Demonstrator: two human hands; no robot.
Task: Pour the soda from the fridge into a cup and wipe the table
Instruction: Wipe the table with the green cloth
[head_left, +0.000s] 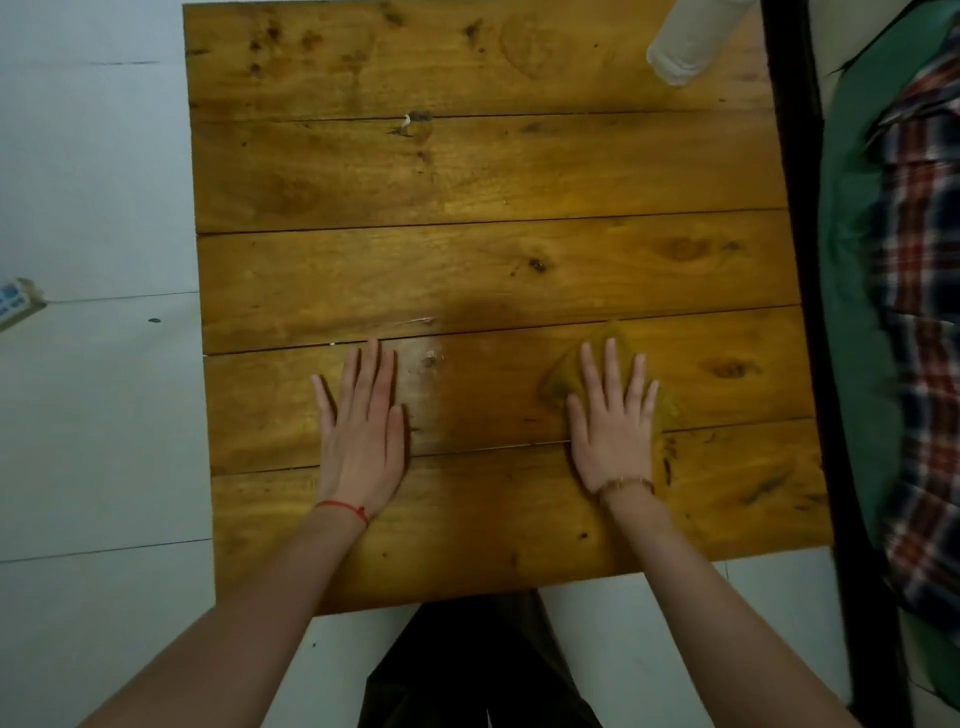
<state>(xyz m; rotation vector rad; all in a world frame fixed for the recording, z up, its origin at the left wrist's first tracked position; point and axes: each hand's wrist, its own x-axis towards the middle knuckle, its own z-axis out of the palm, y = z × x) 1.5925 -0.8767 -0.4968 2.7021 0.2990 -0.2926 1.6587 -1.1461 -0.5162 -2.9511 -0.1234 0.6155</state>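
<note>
A square wooden plank table (467, 171) fills the view from above. My left hand (363, 431) lies flat on the near planks, fingers straight, holding nothing. My right hand (615, 421) lies flat with spread fingers on a yellow-brown cloth (563, 376), pressing it onto the table near the right side. The cloth shows around my fingers and palm. A pale translucent cup (685, 44) stands at the far right corner of the table, cut off by the top edge. No soda container is in view.
A black frame (810, 260) runs along the table's right edge, with a green cover (852, 270) and a plaid cloth (914, 312) beyond it. White tiled floor (93, 182) lies to the left, with a small box (15, 301) at the left edge.
</note>
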